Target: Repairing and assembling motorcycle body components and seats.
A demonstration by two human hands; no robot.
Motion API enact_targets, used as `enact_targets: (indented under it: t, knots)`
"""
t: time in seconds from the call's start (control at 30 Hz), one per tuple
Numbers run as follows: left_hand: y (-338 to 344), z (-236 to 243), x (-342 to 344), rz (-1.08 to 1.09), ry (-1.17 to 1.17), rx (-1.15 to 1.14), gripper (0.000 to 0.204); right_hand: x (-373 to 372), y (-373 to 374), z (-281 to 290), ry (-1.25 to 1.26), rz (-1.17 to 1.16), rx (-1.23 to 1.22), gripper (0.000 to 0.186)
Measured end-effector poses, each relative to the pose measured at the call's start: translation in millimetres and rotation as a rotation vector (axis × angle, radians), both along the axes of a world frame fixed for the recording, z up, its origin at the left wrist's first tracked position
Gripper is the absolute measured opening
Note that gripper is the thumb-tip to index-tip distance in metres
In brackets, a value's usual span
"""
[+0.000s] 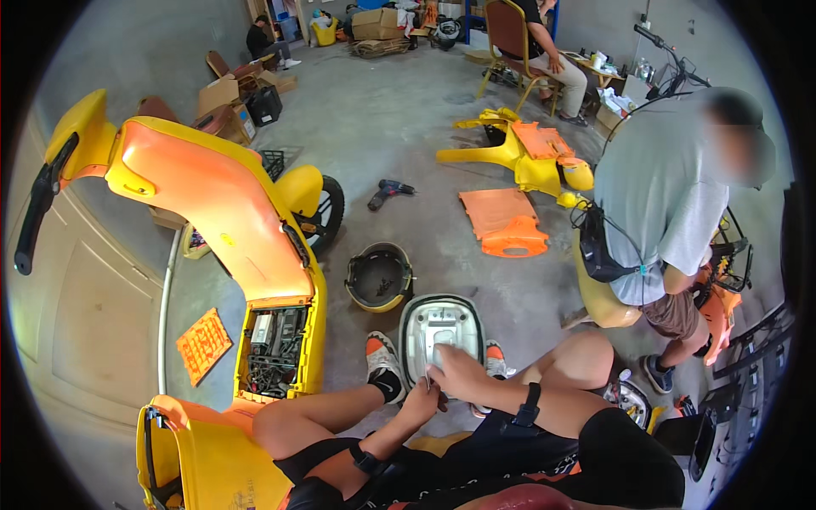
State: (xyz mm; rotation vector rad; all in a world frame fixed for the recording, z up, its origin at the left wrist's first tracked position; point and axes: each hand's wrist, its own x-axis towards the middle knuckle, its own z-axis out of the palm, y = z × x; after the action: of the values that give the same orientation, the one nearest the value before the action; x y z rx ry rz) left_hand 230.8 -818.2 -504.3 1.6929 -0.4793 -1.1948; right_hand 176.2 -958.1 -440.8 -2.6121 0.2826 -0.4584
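Note:
Between my shoes rests a pale rounded-rectangular shell (414,327) with a dark rim, its hollow side up. My right hand (459,371) is over its near edge, fingers curled; what they grip, if anything, is hidden. Just below and left of it, my left hand (419,403) is closed with a thin, shiny metal piece (428,383) at its fingertips. The two hands almost meet. Left of my legs stands a yellow and orange scooter (212,225), its compartment (276,348) uncovered, showing wiring and electrical parts.
A round dark tub (406,279) holding small black pieces stands beyond the shell. Farther off lie a power drill (391,195), orange panels (501,215) and yellow body parts (510,157). An orange ribbed panel (204,347) lies left. At right, a co-worker (654,195) sits bent over.

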Motion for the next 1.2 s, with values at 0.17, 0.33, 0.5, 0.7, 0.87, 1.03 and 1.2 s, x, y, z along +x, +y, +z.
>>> enact_targets:
  t: [0.17,0.33,0.5,0.7,0.87,1.03,1.2]
  knots:
    - [10.0,30.0,-1.9,-0.303,-0.440,0.104,0.027,-6.1,-3.4,-8.9,0.589,0.090,0.334,0.031]
    - [18.4,58.2,5.3,-0.147,-1.405,0.013,0.042,-7.3,-7.5,-7.4,0.466,0.295,-0.057,0.027]
    - [14.6,29.4,10.6,-0.179,-0.700,0.247,0.031,-4.0,-6.9,0.9,-0.102,0.185,-0.396,0.038]
    - [7.6,40.5,-4.4,-0.331,-0.183,-0.106,0.032,-2.9,-6.0,-2.9,0.539,0.064,0.227,0.042]
    - [14.8,67.5,5.0,-0.312,-1.063,-0.047,0.036,-6.5,-9.3,-12.4,0.531,0.195,0.157,0.017]
    - [23.0,42.0,16.9,-0.235,-1.443,0.127,0.030,-3.5,-8.4,-13.9,0.449,0.409,-0.201,0.036]
    - [18.3,21.5,6.6,-0.150,-0.243,0.141,0.030,-9.2,1.4,-8.2,0.083,0.038,-0.328,0.054]
